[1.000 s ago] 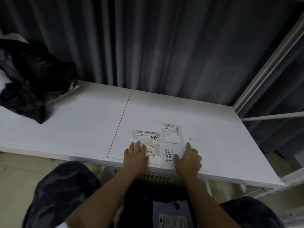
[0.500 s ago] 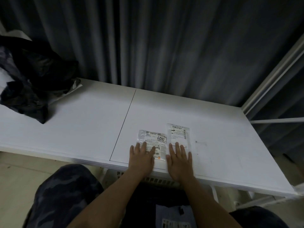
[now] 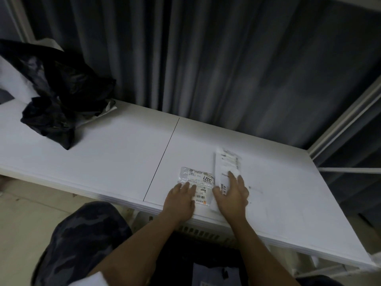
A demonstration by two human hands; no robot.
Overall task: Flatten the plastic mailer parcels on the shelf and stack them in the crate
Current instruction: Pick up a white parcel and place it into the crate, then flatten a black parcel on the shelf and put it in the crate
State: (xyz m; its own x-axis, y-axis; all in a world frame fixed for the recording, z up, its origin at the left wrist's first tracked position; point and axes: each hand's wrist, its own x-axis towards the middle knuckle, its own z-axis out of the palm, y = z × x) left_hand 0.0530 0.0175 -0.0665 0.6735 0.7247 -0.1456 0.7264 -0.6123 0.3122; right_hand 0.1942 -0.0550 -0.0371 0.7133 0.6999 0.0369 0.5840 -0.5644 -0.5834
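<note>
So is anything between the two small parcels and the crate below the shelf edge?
Nothing visible. Both hands, left and right, press the parcels near the shelf front; the crate sits directly below.

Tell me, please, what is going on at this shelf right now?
A person is flattening two small mailers on the white shelf. The left hand presses the clear mailer flat. The right hand presses the white mailer beside it. Dark bags sit far left. The crate below holds at least one parcel.
</note>
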